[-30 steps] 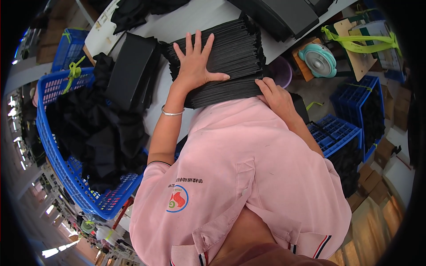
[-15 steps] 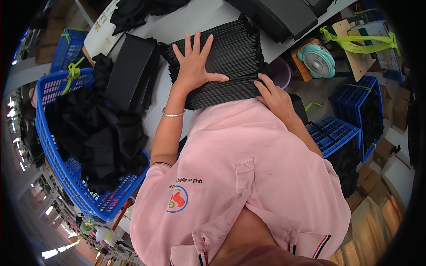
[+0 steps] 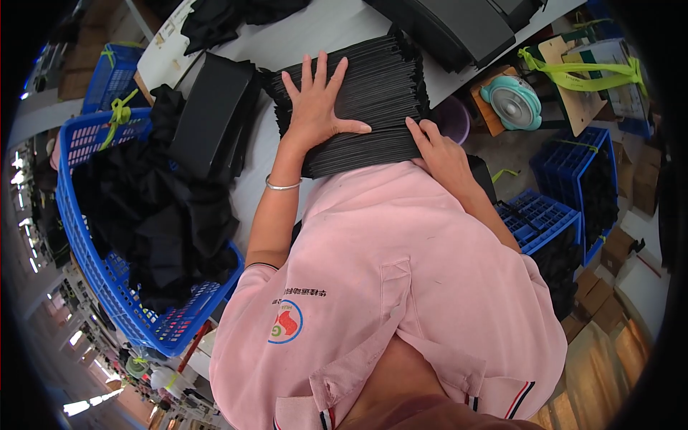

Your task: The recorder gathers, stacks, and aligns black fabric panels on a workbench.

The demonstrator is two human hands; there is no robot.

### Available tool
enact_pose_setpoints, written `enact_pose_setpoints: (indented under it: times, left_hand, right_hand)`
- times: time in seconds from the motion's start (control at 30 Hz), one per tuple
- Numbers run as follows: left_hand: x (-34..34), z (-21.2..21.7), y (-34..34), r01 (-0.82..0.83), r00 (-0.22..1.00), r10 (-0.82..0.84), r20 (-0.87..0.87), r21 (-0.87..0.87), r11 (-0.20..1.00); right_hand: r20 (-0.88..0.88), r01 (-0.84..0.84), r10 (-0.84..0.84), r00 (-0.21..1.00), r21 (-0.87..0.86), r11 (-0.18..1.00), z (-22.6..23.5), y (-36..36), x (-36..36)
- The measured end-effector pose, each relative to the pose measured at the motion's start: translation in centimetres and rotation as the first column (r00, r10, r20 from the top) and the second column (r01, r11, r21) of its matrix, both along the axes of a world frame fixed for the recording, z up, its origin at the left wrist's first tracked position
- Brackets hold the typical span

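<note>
A long row of thin black folded pieces (image 3: 380,79), packed edge to edge, lies on the white table against my body. Spread flat on top of it is my left hand (image 3: 315,107), fingers apart and thumb stretched to the right. My right hand (image 3: 441,150) rests at the row's near right edge. Its index fingertip touches the pieces by a narrow gap between them, and its other fingers are bent. No piece is seen lifted out. What the pieces are made of I cannot tell for sure; they look like fabric or thin board.
Black flat stacks stand left (image 3: 213,107) and far right (image 3: 459,29) on the white table (image 3: 269,43). A blue basket (image 3: 93,236) of black cloth is at my left. To the right are a teal fan (image 3: 512,100), a purple bucket (image 3: 453,120) and blue crates (image 3: 545,218).
My right hand has shifted slightly left and away from me along the row's edge, its index finger now reaching further onto the pieces. My left hand stays nearly in place.
</note>
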State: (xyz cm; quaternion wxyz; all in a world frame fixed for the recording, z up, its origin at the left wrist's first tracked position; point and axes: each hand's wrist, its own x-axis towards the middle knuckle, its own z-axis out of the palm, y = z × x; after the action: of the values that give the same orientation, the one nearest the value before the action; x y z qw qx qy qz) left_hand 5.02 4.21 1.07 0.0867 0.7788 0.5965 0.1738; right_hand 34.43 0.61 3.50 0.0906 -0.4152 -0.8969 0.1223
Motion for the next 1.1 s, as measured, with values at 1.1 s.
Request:
enact_pose_setpoints:
  times: [1.1]
  left_hand:
    - [0.07,-0.11,0.01,-0.024,0.999,0.024,0.02,-0.012,1.0]
  right_hand:
    - [-0.084,0.008,-0.002,0.996,0.064,0.998,-0.84,-0.28,0.5]
